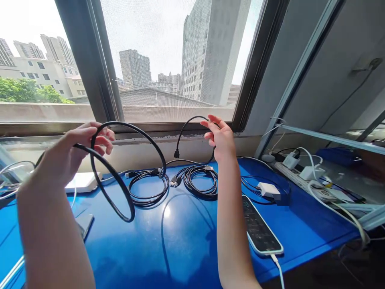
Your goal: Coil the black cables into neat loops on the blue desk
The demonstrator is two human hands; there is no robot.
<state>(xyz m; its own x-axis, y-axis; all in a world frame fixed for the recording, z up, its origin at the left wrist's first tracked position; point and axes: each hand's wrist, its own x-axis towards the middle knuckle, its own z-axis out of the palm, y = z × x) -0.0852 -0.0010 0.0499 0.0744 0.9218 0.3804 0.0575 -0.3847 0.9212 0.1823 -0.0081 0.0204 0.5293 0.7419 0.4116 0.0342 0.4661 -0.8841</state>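
Big loose loops of a thick black cable (141, 131) hang from my left hand (80, 150), whose fingers curl around it above the blue table. Raised to the right, my right hand (221, 140) pinches a black cable between thumb and fingertips. Its end droops to the left, with a black HDMI-type plug (177, 154) dangling in the air. Whether both hands hold one and the same cable I cannot tell. Behind them, two coiled black cables lie on the table: a smaller coil (147, 202) and a thicker coil (192, 192) with plugs showing.
A phone (261, 228) with a white charging cord lies right of my right forearm on the blue table (186, 249). Near it are a white adapter (268, 190) and thin black cable. A white box (84, 182) and another phone (86, 224) are at left. Power strips and chargers (311, 172) stand right.
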